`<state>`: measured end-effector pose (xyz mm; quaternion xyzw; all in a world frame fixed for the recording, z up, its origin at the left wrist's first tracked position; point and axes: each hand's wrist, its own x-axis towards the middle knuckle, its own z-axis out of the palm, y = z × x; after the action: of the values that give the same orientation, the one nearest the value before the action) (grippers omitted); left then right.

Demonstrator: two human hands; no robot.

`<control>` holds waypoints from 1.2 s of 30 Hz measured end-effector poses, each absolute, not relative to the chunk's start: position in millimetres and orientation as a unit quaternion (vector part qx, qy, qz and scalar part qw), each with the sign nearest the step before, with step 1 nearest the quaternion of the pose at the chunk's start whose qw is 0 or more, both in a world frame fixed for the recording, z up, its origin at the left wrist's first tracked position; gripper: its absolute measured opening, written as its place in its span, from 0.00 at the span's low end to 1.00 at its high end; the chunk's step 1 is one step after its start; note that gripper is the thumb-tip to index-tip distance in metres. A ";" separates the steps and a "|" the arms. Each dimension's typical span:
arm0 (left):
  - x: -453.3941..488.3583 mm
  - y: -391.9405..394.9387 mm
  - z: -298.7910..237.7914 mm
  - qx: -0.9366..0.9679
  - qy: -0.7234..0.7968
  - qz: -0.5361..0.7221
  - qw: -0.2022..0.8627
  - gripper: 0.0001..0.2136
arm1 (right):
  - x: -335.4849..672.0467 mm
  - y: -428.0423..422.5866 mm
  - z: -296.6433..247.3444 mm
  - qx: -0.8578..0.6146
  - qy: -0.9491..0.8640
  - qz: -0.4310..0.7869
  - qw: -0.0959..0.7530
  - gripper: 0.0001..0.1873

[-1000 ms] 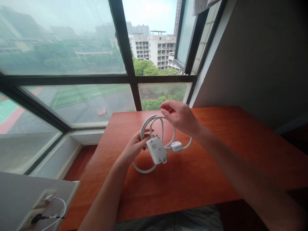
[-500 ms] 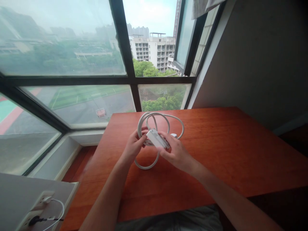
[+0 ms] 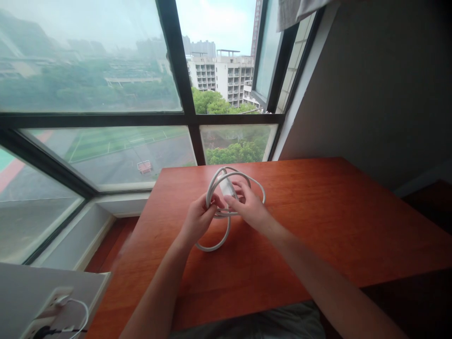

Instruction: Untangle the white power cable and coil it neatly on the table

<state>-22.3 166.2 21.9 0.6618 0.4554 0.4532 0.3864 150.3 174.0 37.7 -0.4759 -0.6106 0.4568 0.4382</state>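
Note:
A thick white cable (image 3: 213, 249) is gathered in loops above the wooden table, with one loop hanging below my hands. My left hand (image 3: 198, 217) is closed around the coil at its left side, thumb on the strands. In my right hand (image 3: 253, 207) is a slim white block (image 3: 226, 185), held between thumb and fingers. The block lies within the upper loops, tilted with its far end up. My right fingers partly cover it, so its exact kind cannot be made out.
The reddish-brown table (image 3: 318, 226) stands against a large window with dark frames (image 3: 141, 120). At lower left, a wall socket (image 3: 58, 301) holds a white plug and a black plug (image 3: 44, 332). A dark wall (image 3: 374, 94) rises on the right.
My right hand has moved the white block away from me and into the loops, turning it steeper. My left hand stays on the coil. The view has shifted slightly.

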 end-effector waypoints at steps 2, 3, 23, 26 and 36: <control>-22.7 166.6 22.1 0.661 0.460 0.454 0.381 0.05 | 141.7 175.8 35.8 -0.466 -0.588 0.480 0.454 0.26; -22.8 166.8 22.4 0.660 0.462 0.453 0.380 0.05 | 138.0 176.7 35.9 -0.467 -0.587 0.473 0.462 0.24; -29.0 170.5 21.9 0.652 0.496 0.432 0.377 0.04 | 135.1 179.5 24.2 -0.427 -0.610 0.341 0.574 0.15; -28.1 169.6 22.1 0.655 0.494 0.434 0.372 0.04 | 133.5 178.8 19.8 -0.439 -0.601 0.348 0.570 0.17; -24.5 164.2 29.7 0.653 0.485 0.446 0.373 0.04 | 111.3 195.2 28.8 -0.538 -0.828 0.007 0.157 0.13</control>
<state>-24.5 164.2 29.7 0.6533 0.4852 0.4458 0.3728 111.3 195.2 28.8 -0.5377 -0.8284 0.0069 0.1569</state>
